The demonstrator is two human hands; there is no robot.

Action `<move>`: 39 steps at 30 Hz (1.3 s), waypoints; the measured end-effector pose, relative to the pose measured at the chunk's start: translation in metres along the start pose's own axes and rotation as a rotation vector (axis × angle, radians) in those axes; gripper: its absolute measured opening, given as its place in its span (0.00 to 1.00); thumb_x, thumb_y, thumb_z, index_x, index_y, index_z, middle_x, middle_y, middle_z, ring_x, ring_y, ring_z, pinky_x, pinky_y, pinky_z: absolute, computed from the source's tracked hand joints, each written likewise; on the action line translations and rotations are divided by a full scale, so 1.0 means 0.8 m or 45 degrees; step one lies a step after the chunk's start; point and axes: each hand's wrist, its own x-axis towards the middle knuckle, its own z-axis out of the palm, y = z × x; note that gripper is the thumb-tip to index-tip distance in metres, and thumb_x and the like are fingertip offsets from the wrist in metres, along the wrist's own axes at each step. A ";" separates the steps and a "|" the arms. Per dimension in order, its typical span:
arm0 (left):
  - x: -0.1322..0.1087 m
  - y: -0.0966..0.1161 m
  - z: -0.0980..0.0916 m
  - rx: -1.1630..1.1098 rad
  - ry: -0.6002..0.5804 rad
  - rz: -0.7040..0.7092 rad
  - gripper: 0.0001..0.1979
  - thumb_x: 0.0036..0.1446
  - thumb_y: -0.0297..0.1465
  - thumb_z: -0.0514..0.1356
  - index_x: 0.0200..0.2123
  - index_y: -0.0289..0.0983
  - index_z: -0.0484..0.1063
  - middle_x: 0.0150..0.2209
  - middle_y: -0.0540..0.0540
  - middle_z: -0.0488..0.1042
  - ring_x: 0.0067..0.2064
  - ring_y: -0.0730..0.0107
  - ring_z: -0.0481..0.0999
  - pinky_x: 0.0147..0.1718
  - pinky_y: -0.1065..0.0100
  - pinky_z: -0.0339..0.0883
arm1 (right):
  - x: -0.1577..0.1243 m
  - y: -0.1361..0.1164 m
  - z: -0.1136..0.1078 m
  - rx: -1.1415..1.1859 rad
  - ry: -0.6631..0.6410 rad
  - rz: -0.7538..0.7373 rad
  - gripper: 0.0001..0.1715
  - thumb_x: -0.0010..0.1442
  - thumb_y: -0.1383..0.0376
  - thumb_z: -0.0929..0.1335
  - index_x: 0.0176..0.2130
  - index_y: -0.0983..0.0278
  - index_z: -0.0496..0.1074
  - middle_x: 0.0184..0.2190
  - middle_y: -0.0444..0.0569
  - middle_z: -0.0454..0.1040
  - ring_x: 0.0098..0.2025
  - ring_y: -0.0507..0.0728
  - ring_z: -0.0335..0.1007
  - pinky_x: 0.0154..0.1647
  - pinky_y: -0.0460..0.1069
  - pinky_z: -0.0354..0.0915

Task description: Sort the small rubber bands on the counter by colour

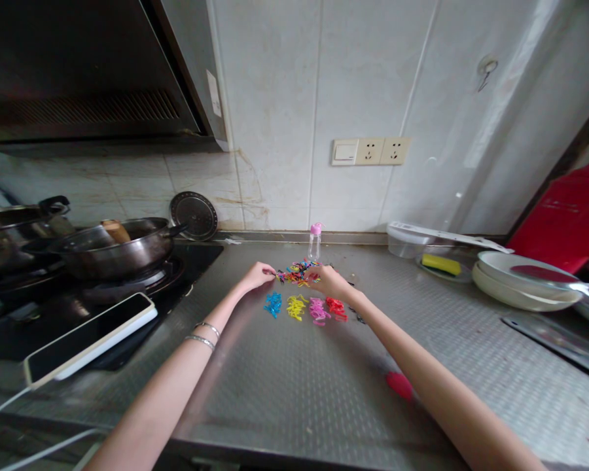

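A mixed pile of small coloured rubber bands [297,271] lies on the metal counter. At its left edge is my left hand [260,276], thumb and fingers pinched together; what they hold is too small to make out. Over the pile's right side reaches my right hand [328,280], its fingers closed and their tips partly hidden among the bands. Nearer to me sit separate heaps: blue bands [273,304], yellow bands [296,307], pink bands [319,311] and red bands [336,308]. Some black bands [358,316] are partly covered by my right forearm.
Behind the pile stands a clear bottle with a pink cap [315,242]. On the left are a phone [91,340] with a cable, and pans [118,252] on the stove. White bowls [520,281], a yellow sponge [440,264] and a knife [554,343] lie right.
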 end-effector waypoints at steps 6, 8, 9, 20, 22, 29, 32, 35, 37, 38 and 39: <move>-0.005 0.007 0.004 0.209 0.064 0.161 0.10 0.44 0.28 0.56 0.29 0.34 0.77 0.22 0.49 0.72 0.24 0.75 0.65 0.24 0.75 0.53 | 0.000 -0.033 0.015 0.084 -0.238 -0.201 0.17 0.45 0.74 0.62 0.34 0.66 0.75 0.30 0.48 0.75 0.31 0.51 0.68 0.31 0.42 0.60; -0.006 0.007 0.005 0.233 0.097 0.165 0.10 0.45 0.29 0.56 0.29 0.34 0.77 0.24 0.47 0.73 0.26 0.74 0.66 0.25 0.74 0.55 | -0.001 -0.037 0.017 0.085 -0.296 -0.210 0.18 0.44 0.74 0.62 0.34 0.65 0.75 0.30 0.47 0.75 0.30 0.50 0.68 0.30 0.41 0.59; -0.006 0.007 0.005 0.243 0.111 0.163 0.10 0.45 0.30 0.56 0.29 0.34 0.76 0.24 0.47 0.73 0.26 0.73 0.67 0.26 0.74 0.56 | -0.002 -0.038 0.017 0.086 -0.319 -0.209 0.18 0.44 0.74 0.62 0.34 0.64 0.75 0.30 0.46 0.75 0.30 0.50 0.68 0.30 0.41 0.59; -0.001 -0.001 0.006 0.279 0.203 0.186 0.10 0.46 0.30 0.55 0.28 0.33 0.75 0.28 0.44 0.75 0.30 0.70 0.71 0.32 0.72 0.61 | 0.005 0.000 -0.004 0.056 -0.169 -0.110 0.14 0.44 0.74 0.63 0.31 0.66 0.75 0.27 0.46 0.75 0.29 0.50 0.68 0.29 0.41 0.59; 0.001 -0.001 0.002 0.251 0.219 0.193 0.10 0.46 0.30 0.55 0.28 0.33 0.75 0.28 0.44 0.75 0.31 0.70 0.71 0.32 0.72 0.61 | 0.004 0.018 -0.006 -0.006 -0.114 0.005 0.13 0.46 0.71 0.64 0.32 0.64 0.75 0.29 0.45 0.75 0.31 0.51 0.68 0.30 0.41 0.59; -0.003 0.032 -0.021 0.088 -0.183 0.228 0.11 0.43 0.33 0.59 0.27 0.32 0.75 0.27 0.45 0.76 0.30 0.70 0.71 0.30 0.72 0.61 | -0.009 0.064 -0.001 -0.270 -0.067 0.407 0.15 0.49 0.67 0.63 0.37 0.57 0.74 0.35 0.45 0.75 0.35 0.54 0.70 0.31 0.42 0.59; -0.015 0.055 -0.023 0.038 -0.463 0.211 0.11 0.41 0.33 0.60 0.27 0.32 0.76 0.25 0.46 0.75 0.28 0.72 0.70 0.28 0.74 0.60 | -0.012 0.066 0.000 -0.291 -0.061 0.418 0.15 0.50 0.66 0.62 0.36 0.57 0.74 0.35 0.45 0.75 0.37 0.54 0.69 0.32 0.43 0.59; -0.024 0.071 -0.015 0.030 -0.670 0.209 0.10 0.40 0.33 0.62 0.26 0.32 0.76 0.25 0.47 0.75 0.27 0.73 0.70 0.27 0.75 0.59 | -0.012 0.065 -0.001 -0.286 -0.040 0.413 0.15 0.50 0.66 0.62 0.36 0.57 0.74 0.35 0.46 0.75 0.36 0.54 0.69 0.31 0.42 0.59; -0.027 0.076 -0.008 0.013 -0.761 0.233 0.11 0.40 0.33 0.62 0.28 0.33 0.76 0.26 0.47 0.75 0.27 0.73 0.70 0.27 0.75 0.58 | -0.011 0.064 -0.002 -0.269 -0.041 0.402 0.14 0.49 0.66 0.63 0.35 0.58 0.75 0.33 0.46 0.75 0.35 0.53 0.69 0.31 0.42 0.58; -0.027 0.077 -0.005 -0.001 -0.773 0.240 0.11 0.40 0.33 0.62 0.29 0.33 0.76 0.26 0.47 0.75 0.28 0.73 0.69 0.27 0.75 0.58 | -0.011 0.065 -0.003 -0.252 -0.047 0.392 0.14 0.49 0.67 0.63 0.34 0.59 0.75 0.32 0.46 0.75 0.34 0.53 0.69 0.31 0.42 0.58; -0.027 0.077 -0.003 -0.021 -0.758 0.240 0.12 0.41 0.34 0.61 0.29 0.33 0.76 0.26 0.47 0.75 0.27 0.73 0.69 0.27 0.75 0.58 | -0.010 0.065 -0.003 -0.230 -0.055 0.381 0.14 0.49 0.67 0.63 0.33 0.60 0.75 0.32 0.46 0.75 0.34 0.52 0.69 0.31 0.41 0.58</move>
